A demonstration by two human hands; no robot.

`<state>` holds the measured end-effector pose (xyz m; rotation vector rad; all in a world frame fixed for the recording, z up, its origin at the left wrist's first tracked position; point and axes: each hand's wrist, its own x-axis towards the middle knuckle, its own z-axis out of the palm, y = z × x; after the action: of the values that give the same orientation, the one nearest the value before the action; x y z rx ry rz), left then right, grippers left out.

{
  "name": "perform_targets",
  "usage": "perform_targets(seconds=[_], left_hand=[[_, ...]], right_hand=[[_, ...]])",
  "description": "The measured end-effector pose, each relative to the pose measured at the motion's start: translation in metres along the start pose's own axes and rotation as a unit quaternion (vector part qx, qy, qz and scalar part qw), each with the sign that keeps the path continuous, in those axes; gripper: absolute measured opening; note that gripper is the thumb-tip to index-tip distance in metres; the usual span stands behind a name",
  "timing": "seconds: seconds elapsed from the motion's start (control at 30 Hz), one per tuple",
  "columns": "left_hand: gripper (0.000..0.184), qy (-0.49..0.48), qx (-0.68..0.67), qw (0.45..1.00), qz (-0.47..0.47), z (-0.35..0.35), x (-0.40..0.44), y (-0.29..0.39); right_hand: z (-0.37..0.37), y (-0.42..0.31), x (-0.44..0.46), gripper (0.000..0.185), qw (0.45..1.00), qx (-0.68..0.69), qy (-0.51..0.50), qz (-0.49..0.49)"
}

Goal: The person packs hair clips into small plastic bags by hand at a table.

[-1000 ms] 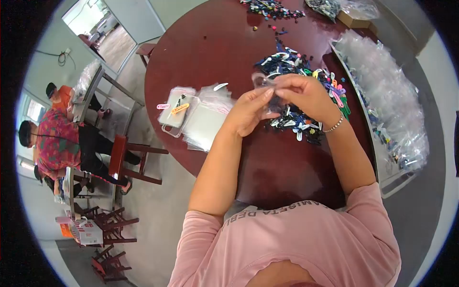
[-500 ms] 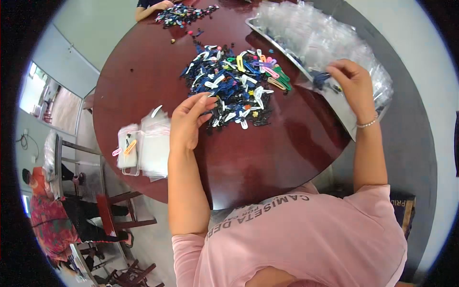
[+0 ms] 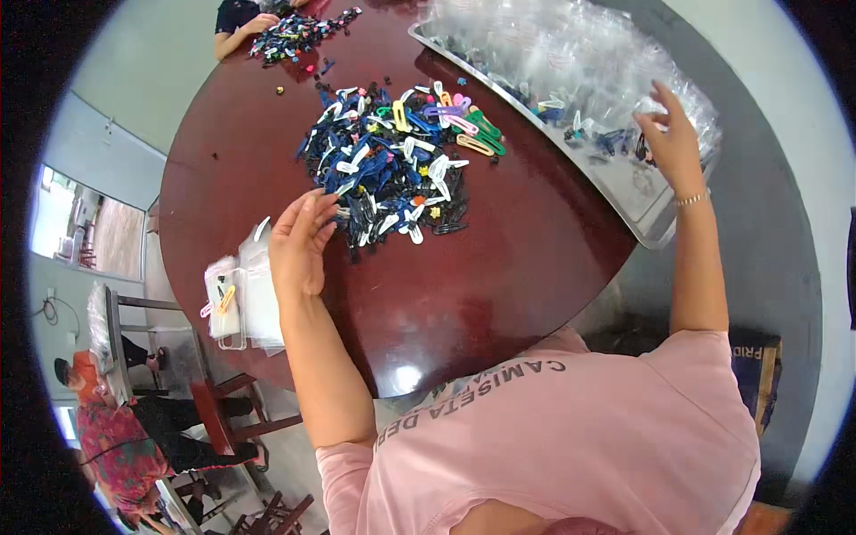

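Observation:
My left hand (image 3: 299, 245) hovers at the near left edge of a big pile of hair clips (image 3: 383, 169). Its fingers are bent, thumb close against the forefinger; whatever they may hold is hidden. The pile mixes dark blue, black and white snap clips with a few coloured ones. Over a metal tray (image 3: 646, 218) on the right, my right hand (image 3: 673, 147) is open, fingers apart. Below it lie clear bags (image 3: 611, 141) with dark clips inside. Beside my left forearm is a stack of clear plastic bags (image 3: 261, 299).
A phone case (image 3: 234, 341) lies by the bag stack, with a yellow clip (image 3: 226, 299) and a pink clip (image 3: 207, 309). Across the round table (image 3: 499, 259) a co-worker's hand (image 3: 261, 24) is at a smaller clip pile (image 3: 299, 37). Another person (image 3: 116, 437) is at far left.
My right hand has let go of a bag of dark clips over the tray, and its fingers have spread. The view has shifted, showing more of the tray. My left hand remains beside the pile.

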<state>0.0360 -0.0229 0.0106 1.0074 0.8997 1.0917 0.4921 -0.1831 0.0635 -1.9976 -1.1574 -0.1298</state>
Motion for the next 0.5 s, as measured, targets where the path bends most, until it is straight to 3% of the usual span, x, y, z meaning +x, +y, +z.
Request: perform_targets(seconds=[0.03,0.1,0.17,0.27,0.3,0.37,0.43,0.5], left_hand=[[0.024,0.002,0.004,1.000,0.001,0.004,0.001,0.000],[0.025,0.064,0.073,0.995,0.025,0.007,-0.004,0.000],[0.030,0.057,0.103,0.992,0.053,0.003,-0.002,-0.005],[0.030,0.059,0.151,0.984,0.078,0.008,0.001,-0.006],[0.030,0.051,0.145,0.982,0.107,0.007,0.001,-0.005],[0.024,0.059,0.140,0.978,0.141,0.006,0.005,-0.007],[0.023,0.075,0.178,0.966,0.172,0.002,0.003,-0.002],[0.023,0.099,0.251,0.947,0.173,-0.001,-0.009,0.013]], right_hand=[[-0.003,-0.016,-0.006,0.058,1.000,0.004,-0.001,0.001],[0.001,-0.056,-0.034,0.051,0.991,0.087,0.058,-0.084],[0.020,-0.087,-0.059,0.047,0.983,0.112,0.024,-0.141],[0.072,-0.135,-0.089,0.041,0.950,0.184,-0.178,-0.180],[0.094,-0.152,-0.100,0.039,0.924,0.211,-0.243,-0.204],[0.130,-0.177,-0.111,0.041,0.838,0.162,-0.311,-0.418],[0.159,-0.201,-0.123,0.044,0.749,0.176,-0.393,-0.504],[0.178,-0.220,-0.133,0.046,0.685,0.128,-0.412,-0.588]])
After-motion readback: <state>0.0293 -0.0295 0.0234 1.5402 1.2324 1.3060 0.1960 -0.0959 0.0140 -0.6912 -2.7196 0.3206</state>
